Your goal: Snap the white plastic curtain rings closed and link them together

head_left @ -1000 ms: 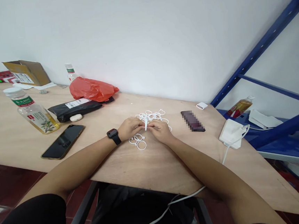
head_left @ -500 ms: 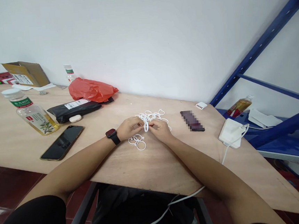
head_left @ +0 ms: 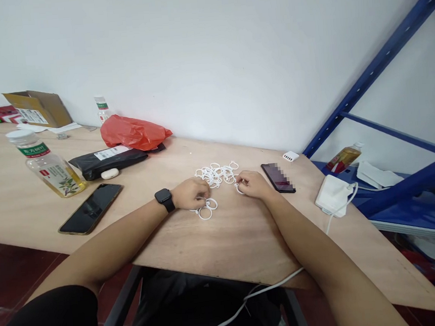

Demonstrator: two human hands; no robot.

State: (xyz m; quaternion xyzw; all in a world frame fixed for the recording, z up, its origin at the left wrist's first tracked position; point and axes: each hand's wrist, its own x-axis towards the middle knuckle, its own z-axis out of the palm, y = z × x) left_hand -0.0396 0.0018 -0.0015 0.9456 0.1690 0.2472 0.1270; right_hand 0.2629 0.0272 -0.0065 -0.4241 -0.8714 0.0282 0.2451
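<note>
A tangled heap of thin white plastic rings [head_left: 214, 174], some with a small knob, lies at the middle of the wooden table. My left hand [head_left: 191, 193], with a black watch on its wrist, is at the near left of the heap. Its thumb and fingers are closed at the edge of a smaller group of white rings [head_left: 205, 213], pinching one; the fingers partly hide it. To the right of the heap, my right hand [head_left: 253, 184] has its fingertips closed on a white ring [head_left: 239, 189], which sits low by the tabletop.
A phone [head_left: 90, 209], a tea bottle [head_left: 53, 172], a white earbud case [head_left: 110, 173], a black parcel [head_left: 110, 161] and a red bag [head_left: 133, 132] are on the left. Another phone [head_left: 278, 178], a white charger [head_left: 332, 197] with its cable and a blue rack [head_left: 376, 63] are on the right.
My hands were together over the heap around a white ring and have moved apart. The left went down to the smaller group; the right moved right, beside a ring.
</note>
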